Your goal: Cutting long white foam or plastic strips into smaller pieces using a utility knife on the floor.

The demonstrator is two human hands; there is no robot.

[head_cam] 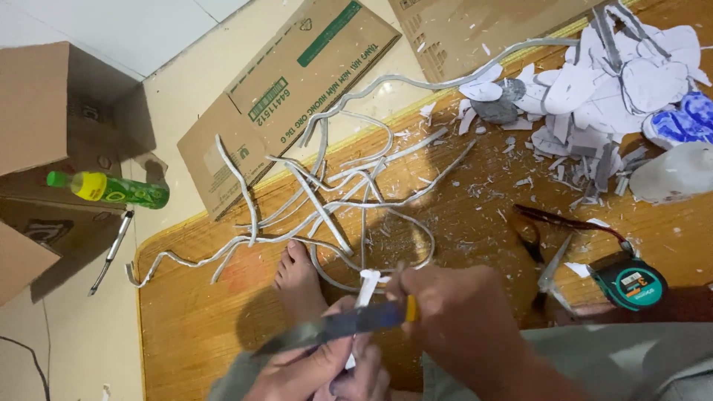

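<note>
Two hands meet low in the view: your left hand (316, 367) has its fingers clamped on a short white strip (366, 288) that stands upright out of the fist, and your right hand (453, 315) has its fingers closed around the yellow handle of a knife (342, 327) whose flat blade lies across the strip. For a clean trim, I judge you would do well to keep the blade at a shallow angle, draw it away from the left thumb, and keep your bare foot (297, 278) on the woven mat (186, 327) out of the blade's line.

Long white offcut strips (327, 193) tangle on the mat beyond the foot, well apart from a heap of white and grey cut shapes (594, 82) at the upper right. Scissors (553, 271) lie just beside a teal and black tape measure (627, 281) with an orange label.

On the pale floor a flattened brown carton (290, 89) lies diagonally, with a green stripe and green print. An open brown box (37, 141) stands at the left; touching it lies a green bottle (111, 189) with a yellow label and green cap.
</note>
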